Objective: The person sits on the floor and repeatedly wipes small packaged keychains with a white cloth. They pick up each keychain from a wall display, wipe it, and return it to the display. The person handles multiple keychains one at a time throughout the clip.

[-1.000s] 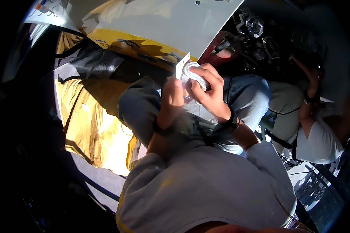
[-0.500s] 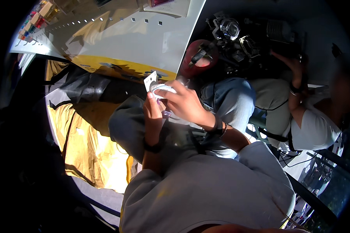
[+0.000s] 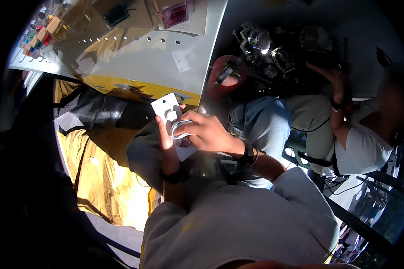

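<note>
Between my knees, my left hand (image 3: pixel 167 141) grips a white hang card (image 3: pixel 162 106) from beneath. The card has a small round hole near its top and a dark-edged shape in the middle. A small, dark purplish piece (image 3: pixel 184 142) shows low on the card, partly covered by my fingers. My right hand (image 3: pixel 214 136) is closed on a folded white cloth with a bluish edge (image 3: pixel 175 128), which lies against the card's face. The right fingertips are partly hidden by the cloth.
A slanted white panel (image 3: pixel 121 58) with square holes and a yellow lower edge stands ahead. Small coloured packs (image 3: pixel 42 36) hang at its far left. Headlamp-like parts (image 3: pixel 259 41) and a red round object (image 3: pixel 228 78) lie right. A co-worker (image 3: pixel 352 148) sits at right.
The card has come down and turned so more of its face shows. My right hand, with the cloth, has moved slightly lower and left across it.
</note>
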`<act>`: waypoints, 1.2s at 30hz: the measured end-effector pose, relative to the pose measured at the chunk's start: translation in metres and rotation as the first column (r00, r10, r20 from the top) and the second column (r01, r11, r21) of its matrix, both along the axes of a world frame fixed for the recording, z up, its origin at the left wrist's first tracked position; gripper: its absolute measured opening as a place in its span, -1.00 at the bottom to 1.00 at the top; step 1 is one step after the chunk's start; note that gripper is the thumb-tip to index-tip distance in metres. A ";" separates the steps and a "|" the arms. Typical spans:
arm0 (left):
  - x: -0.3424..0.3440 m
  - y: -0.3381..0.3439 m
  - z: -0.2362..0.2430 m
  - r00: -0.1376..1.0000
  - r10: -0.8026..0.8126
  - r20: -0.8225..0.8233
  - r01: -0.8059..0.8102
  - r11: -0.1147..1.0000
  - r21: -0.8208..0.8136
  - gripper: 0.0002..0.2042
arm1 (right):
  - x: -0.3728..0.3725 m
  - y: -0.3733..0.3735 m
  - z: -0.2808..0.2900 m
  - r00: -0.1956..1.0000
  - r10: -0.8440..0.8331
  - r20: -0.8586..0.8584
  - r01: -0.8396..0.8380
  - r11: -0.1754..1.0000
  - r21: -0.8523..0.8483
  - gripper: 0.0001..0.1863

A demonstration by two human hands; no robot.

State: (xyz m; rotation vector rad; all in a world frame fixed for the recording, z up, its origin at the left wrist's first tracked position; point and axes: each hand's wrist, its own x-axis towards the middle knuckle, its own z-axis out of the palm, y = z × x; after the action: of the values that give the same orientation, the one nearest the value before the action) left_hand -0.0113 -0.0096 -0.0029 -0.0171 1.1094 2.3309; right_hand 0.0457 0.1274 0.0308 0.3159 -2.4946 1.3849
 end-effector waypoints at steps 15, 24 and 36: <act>-0.001 -0.005 0.013 0.985 -0.150 0.088 0.142 0.986 0.090 -0.24 | -0.003 0.014 -0.001 0.997 -0.021 0.070 0.049 0.904 -0.424 -0.55; 0.006 0.007 0.000 0.988 0.075 -0.135 -0.107 0.963 -0.247 -0.31 | -0.003 0.003 -0.007 0.952 0.116 0.284 0.054 0.849 -0.526 -0.50; 0.010 0.007 0.005 0.973 0.153 -0.175 -0.184 0.967 -0.176 -0.25 | -0.003 -0.004 -0.020 0.989 0.012 0.144 0.055 0.892 -0.450 -0.64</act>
State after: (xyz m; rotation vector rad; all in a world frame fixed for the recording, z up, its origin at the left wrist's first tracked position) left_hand -0.0015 -0.0026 0.0019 0.0048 1.4613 2.3988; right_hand 0.0425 0.1231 0.0113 0.0906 -2.1725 1.9814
